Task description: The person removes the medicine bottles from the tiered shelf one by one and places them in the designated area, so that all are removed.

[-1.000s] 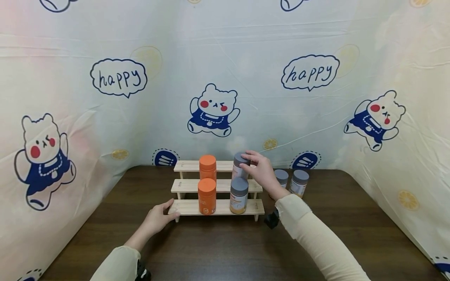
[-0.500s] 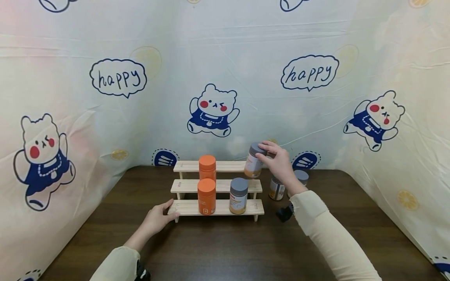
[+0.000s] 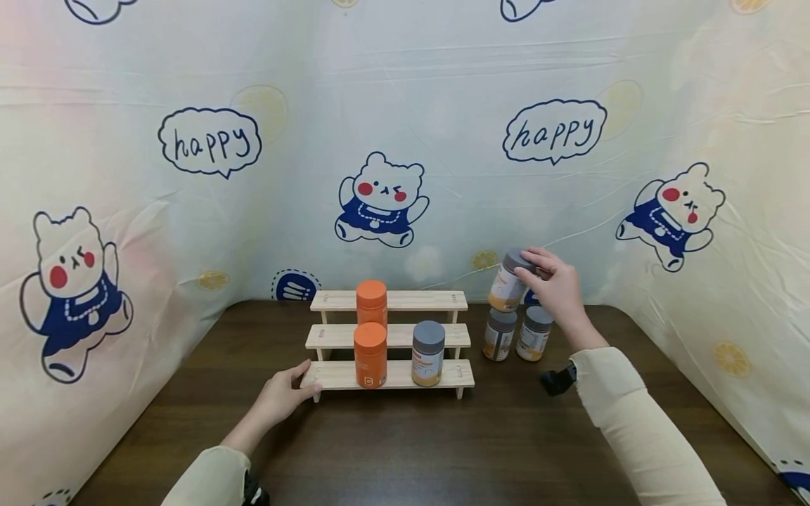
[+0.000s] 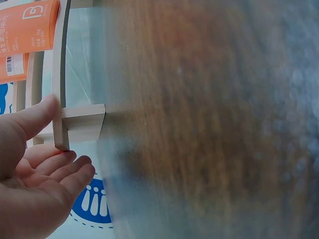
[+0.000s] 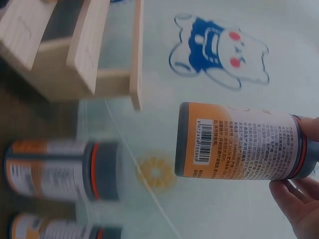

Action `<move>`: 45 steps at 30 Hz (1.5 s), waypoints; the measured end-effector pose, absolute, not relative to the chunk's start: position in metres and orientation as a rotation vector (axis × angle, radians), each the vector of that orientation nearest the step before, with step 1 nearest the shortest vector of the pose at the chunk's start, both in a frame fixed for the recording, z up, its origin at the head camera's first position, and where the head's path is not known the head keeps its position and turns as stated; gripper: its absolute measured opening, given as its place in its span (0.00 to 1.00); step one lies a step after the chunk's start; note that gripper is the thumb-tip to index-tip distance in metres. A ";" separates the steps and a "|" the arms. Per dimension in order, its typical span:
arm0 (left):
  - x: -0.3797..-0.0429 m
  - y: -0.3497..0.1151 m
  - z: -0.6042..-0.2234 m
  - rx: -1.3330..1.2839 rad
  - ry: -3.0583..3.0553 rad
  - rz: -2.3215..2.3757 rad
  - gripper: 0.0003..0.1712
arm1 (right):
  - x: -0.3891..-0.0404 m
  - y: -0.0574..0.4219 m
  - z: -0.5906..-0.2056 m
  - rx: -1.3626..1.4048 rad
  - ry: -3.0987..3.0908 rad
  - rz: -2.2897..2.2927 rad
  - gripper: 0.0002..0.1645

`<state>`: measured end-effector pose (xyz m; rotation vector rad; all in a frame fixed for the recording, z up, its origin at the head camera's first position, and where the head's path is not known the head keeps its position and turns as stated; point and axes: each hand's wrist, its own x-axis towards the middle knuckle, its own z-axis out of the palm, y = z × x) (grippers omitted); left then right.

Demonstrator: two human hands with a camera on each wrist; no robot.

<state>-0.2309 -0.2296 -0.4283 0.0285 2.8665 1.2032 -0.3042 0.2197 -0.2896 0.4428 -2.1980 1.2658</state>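
My right hand [image 3: 557, 284] grips a grey-capped supplement jar [image 3: 508, 280] by its lid, tilted and raised in the air. The right wrist view shows the jar's barcode label [image 5: 234, 142] of orange and white. Two matching jars, the left one [image 3: 499, 336] and the right one [image 3: 534, 334], stand on the table below. At the left end of a three-tier wooden rack [image 3: 338, 379], my left hand [image 3: 283, 393] pinches the bottom board, thumb on top [image 4: 37, 117]. That board bears an orange jar [image 3: 370, 355] and a grey-capped jar [image 3: 427, 353].
Behind the front orange jar, another orange jar [image 3: 371, 302] stands higher on the rack, its lower part hidden. The dark wooden table [image 3: 405, 450] ends at a printed cloth backdrop [image 3: 443, 105] that also rises on both sides.
My right hand has lifted the grey-capped jar off the rack and carried it right, over the two table jars. My left hand stays on the rack's end.
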 end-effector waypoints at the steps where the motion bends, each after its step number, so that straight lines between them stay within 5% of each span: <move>1: -0.231 -0.230 -0.428 0.028 2.866 1.203 0.41 | -0.304 0.225 -0.290 0.433 -2.194 1.267 0.23; 25: -0.229 -0.229 -0.427 0.011 2.862 1.192 0.41 | -0.311 0.315 -0.326 -0.049 -2.219 1.289 0.27; 45: -0.228 -0.228 -0.426 0.005 2.858 1.198 0.40 | -0.324 0.331 -0.396 -0.085 -2.368 0.997 0.22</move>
